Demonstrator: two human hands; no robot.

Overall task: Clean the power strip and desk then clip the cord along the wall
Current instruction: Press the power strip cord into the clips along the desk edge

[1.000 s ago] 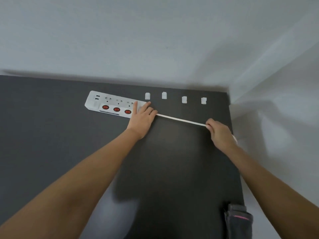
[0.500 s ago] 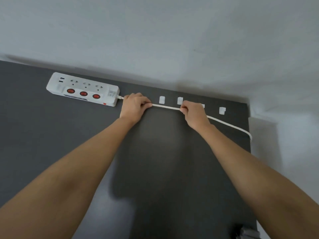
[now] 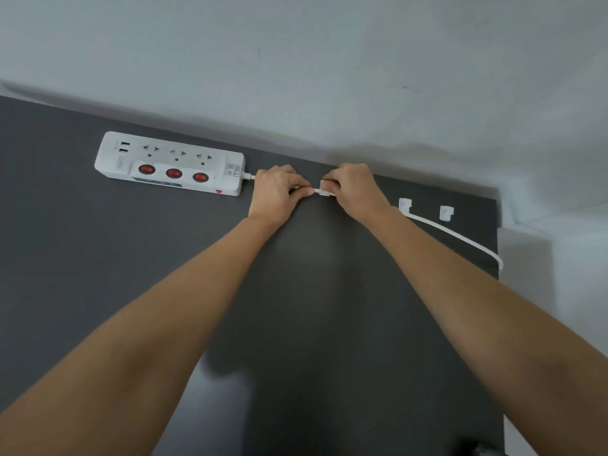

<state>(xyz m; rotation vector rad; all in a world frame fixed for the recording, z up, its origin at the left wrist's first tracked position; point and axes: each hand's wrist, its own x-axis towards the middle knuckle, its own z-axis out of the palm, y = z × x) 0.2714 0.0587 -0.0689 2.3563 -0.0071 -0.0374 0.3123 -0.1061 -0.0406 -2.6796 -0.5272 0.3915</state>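
At frame centre, left hand [image 3: 278,192] and right hand [image 3: 353,189] fingers pinched the thin white cord [image 3: 460,236], apparently at a square plastic clip [image 3: 325,188], on the matte dark counter [image 3: 98,258].

The white power strip [image 3: 171,162] carries the only lettering: a mark that reads "BULL", turned sideways, printed at its right end beside a small square code and a diamond emblem. Fine print near its USB ports is too small to read.

Grey object [image 3: 487,451] at the frame's bottom right corner
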